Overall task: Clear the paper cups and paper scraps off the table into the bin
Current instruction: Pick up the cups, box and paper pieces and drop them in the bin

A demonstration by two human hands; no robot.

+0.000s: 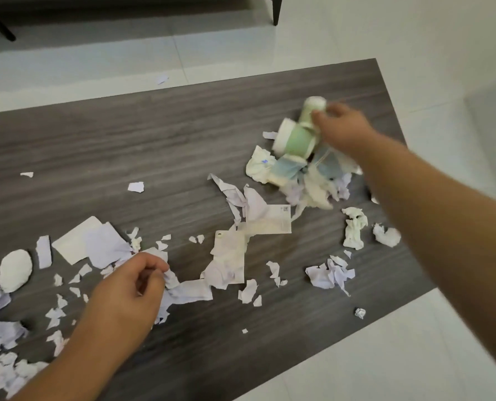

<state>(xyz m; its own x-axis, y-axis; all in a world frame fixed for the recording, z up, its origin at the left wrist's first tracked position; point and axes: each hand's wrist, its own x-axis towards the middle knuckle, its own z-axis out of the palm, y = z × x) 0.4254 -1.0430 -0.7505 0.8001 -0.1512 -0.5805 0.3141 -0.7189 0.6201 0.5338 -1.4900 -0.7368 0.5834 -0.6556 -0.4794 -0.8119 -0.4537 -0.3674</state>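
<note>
Head view, looking down on a dark wood-grain surface point(183, 134) strewn with torn paper.

Right hand point(342, 128): reaches to the far right part of the surface. Its grip is closed around a pale paper cup point(313, 110), which is tilted with one end pointing up and away. This part of the frame is motion-blurred, so finger placement is unclear. Just beside and below it a green paper cup point(294, 140) with a white rim lies on its side, touching the first cup and resting on a heap of crumpled paper point(304, 180). Whether the hand also holds the green cup: cannot tell.

Left hand point(128, 293): near the front left of the surface, fingers curled, grip pinching a lilac paper scrap point(171, 277) between thumb and fingertips. The scrap joins a longer torn strip point(192, 292) lying flat to its right.

Other task items on the surface:
- white crushed cup or paper wad point(15, 270), far left; cannot tell which
- flat white card point(76, 241) beside a lilac sheet point(105, 247)
- two printed slips point(270, 219), centre, overlapping torn paper
- crumpled tissue pieces point(355, 227), right side
- lilac crumpled wad point(330, 274), front right
- small foil-like ball point(360, 313), near the front right edge
- many small scraps point(6, 371) at the front left corner

One scrap point(162, 79) lies on the white tiled floor point(356, 30) beyond the far edge. No bin appears in this view.
</note>
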